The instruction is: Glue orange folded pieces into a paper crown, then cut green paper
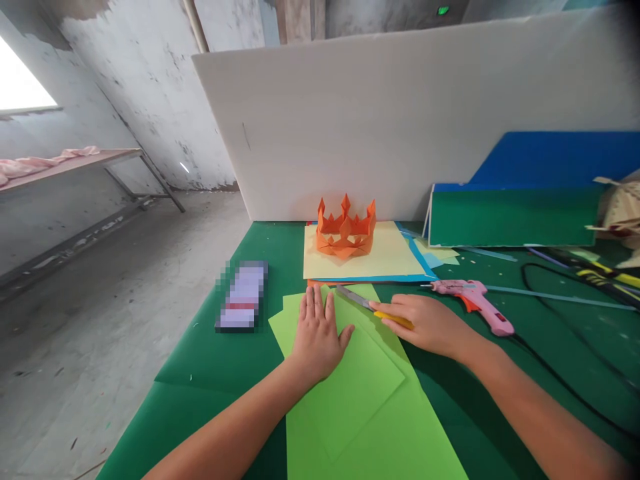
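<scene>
My left hand [320,340] lies flat with fingers spread on light green paper [365,387], pressing it down. Several green sheets overlap there, one turned at an angle over a larger one. My right hand [425,323] is closed around the yellow handle of a utility knife [393,319]. The knife's grey blade points up and left over the top edge of the green paper, near my left fingertips. Whether the blade touches the paper, I cannot tell. Behind the green sheets, a folded orange paper crown [345,230] stands on a stack of coloured paper [320,263].
A pink glue gun [473,297] with a black cord lies to the right. A blurred phone [243,297] rests at the left table edge. A white board [350,127] stands behind, with blue and green boards [515,213] at right. Paper scraps lie nearby.
</scene>
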Available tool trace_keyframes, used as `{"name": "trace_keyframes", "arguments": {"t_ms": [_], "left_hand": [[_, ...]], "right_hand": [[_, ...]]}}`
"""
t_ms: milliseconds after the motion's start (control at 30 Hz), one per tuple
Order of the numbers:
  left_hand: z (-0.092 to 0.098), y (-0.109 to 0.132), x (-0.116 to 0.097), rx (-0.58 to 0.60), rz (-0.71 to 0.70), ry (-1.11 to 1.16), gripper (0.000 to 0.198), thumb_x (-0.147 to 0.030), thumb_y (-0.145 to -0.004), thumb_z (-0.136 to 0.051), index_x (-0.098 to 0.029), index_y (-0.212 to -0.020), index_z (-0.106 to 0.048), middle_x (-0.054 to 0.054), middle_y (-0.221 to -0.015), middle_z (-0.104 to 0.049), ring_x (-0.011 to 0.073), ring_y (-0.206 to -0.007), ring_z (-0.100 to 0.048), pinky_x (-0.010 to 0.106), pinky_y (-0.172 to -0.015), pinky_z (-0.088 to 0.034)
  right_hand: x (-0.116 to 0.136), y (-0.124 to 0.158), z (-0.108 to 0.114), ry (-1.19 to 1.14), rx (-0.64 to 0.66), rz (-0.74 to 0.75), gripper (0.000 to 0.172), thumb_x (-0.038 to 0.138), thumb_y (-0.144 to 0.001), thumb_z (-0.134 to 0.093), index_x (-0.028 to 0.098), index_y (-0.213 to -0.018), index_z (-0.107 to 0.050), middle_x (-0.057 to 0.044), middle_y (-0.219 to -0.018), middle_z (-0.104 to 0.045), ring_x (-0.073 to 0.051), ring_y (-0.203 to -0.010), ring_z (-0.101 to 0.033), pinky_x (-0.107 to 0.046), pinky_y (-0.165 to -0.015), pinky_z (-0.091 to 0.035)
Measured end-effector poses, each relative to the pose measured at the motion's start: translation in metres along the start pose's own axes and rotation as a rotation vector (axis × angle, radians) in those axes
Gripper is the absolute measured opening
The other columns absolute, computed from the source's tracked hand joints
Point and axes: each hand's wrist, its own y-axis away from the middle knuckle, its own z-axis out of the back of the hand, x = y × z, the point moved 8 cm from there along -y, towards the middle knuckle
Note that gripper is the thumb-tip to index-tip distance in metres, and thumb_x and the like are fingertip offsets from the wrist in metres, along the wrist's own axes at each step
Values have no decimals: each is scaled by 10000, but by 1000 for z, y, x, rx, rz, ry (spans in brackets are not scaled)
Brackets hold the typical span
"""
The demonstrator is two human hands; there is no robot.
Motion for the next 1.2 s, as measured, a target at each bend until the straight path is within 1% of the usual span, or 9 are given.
{"name": "trace_keyframes", "arguments": {"t_ms": [133, 300, 433, 533, 800, 900, 1000, 1067, 1200], "left_hand": [[6, -2, 5, 42, 58, 57, 809, -603, -890, -390, -54, -1473, -275, 240, -1540, -254, 376, -1441, -166, 527, -1131, -234], [20, -10, 15, -26, 75, 158, 900, -626, -768, -572, -106, -1447, -292, 199, -1402, -436, 370, -1334, -345, 509, -1113, -246], [22, -16, 24, -68, 97, 225, 964, -593, -700, -675, -109, -1436, -284, 186, -1329, -451, 360, -1259, -386, 483, -1073, -287], [21, -17, 29, -92, 104, 263, 983, -569, -680, -710, -133, -1442, -268, 177, -1335, -440, 347, -1228, -407, 477, -1039, -311], [18, -15, 32, -106, 68, 303, 980, -585, -712, -686, -152, -1469, -241, 188, -1414, -420, 368, -1303, -344, 502, -1071, -242], [19, -15, 31, -118, 54, 310, 988, -588, -701, -696, -113, -1456, -272, 203, -1396, -437, 362, -1300, -352, 479, -1084, -234], [21, -16, 32, -115, 77, 313, 971, -581, -697, -706, -100, -1440, -307, 205, -1369, -459, 361, -1274, -378, 473, -1069, -254], [22, -16, 34, -104, 101, 317, 952, -563, -705, -709, -127, -1447, -303, 195, -1371, -460, 362, -1267, -386, 480, -1053, -267], [24, -18, 36, -88, 115, 328, 909, -538, -730, -698, -194, -1463, -284, 171, -1382, -463, 361, -1256, -395, 498, -1029, -272]], "right_hand": [[-25, 38, 0, 29, -19, -144, 427, 394, -960, -409, 304, -1361, -526, -37, -844, -636, -162, -694, -597, -250, -533, -383], [-47, 65, 3, 116, -91, -271, 445, 430, -959, -395, 265, -1345, -545, -73, -964, -667, -209, -787, -637, -281, -540, -446], [-25, 56, 10, 195, -201, -194, 419, 401, -960, -404, 197, -1253, -622, -123, -1131, -653, -288, -1007, -608, -425, -794, -505], [4, 45, -4, 87, -193, -107, 439, 369, -979, -382, 210, -1368, -512, -91, -1335, -583, -264, -1213, -533, -442, -994, -453], [35, 40, -36, -290, -133, -173, 565, 342, -980, -370, 348, -1514, -184, -30, -1531, -361, -252, -1413, -300, -478, -1095, -380], [27, 40, -27, -630, -278, -238, 584, 312, -960, -416, 375, -1495, -189, -46, -1513, -367, -230, -1335, -425, -439, -1053, -432], [6, 43, -26, -933, -461, -382, 748, 328, -888, -550, 352, -1502, -122, -102, -1465, -387, -195, -1072, -611, -360, -859, -557], [0, 43, -34, -988, -400, -453, 781, 351, -847, -604, 291, -1503, -183, -110, -1296, -542, -168, -860, -647, -318, -720, -574], [-3, 45, -37, -786, -269, -499, 467, 411, -876, -549, 193, -1287, -581, -25, -774, -659, -148, -614, -582, -272, -572, -512]]}}
